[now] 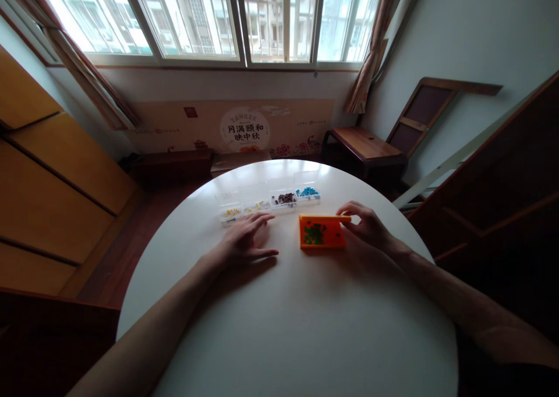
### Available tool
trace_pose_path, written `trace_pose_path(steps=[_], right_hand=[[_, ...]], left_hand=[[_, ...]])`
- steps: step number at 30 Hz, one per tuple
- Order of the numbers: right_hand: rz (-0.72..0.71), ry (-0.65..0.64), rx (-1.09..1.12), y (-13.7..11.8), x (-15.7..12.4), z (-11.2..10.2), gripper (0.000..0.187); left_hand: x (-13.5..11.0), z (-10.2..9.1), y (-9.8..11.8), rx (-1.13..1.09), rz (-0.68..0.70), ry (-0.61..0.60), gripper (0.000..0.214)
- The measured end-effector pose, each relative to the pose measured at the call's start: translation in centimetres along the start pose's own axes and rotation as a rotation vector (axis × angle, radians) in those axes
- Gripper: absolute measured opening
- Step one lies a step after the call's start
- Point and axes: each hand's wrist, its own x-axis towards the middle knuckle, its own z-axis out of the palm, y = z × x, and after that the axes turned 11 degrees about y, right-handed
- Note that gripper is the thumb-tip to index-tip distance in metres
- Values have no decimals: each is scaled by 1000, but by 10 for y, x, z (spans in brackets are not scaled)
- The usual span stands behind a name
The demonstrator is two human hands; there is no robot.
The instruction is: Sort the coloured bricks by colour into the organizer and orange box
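An orange box (pixel 322 232) with small green pieces inside lies on the round white table (pixel 288 315), right of centre. My right hand (pixel 367 225) rests at the box's right edge, fingers curled onto its upper right corner. My left hand (pixel 247 243) lies flat on the table to the left of the box, fingers spread and holding nothing. Behind both hands stands a row of small clear boxes: one with yellow pieces (pixel 230 212), one with pale yellow pieces (pixel 256 206), one with dark red pieces (pixel 284 199) and one with blue pieces (pixel 308 193).
A dark wooden bench (pixel 364 146) stands beyond the table at the right, a framed panel (pixel 421 114) leaning on the wall behind it. Wooden cabinets (pixel 52 193) line the left side. A printed cardboard sheet (pixel 244 129) leans under the window.
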Motion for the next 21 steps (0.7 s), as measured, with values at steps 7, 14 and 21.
trace_pose_path(steps=[7, 14, 21], right_hand=[[-48, 8, 98, -25, 1, 52, 10], [-94, -40, 138, -49, 3, 71, 16], [-135, -238, 183, -50, -6, 56, 38]], left_hand=[[-3, 1, -1, -71, 55, -8, 116], [-1, 0, 4, -131, 156, -35, 92], [-1, -2, -1, -266, 230, -119, 99]])
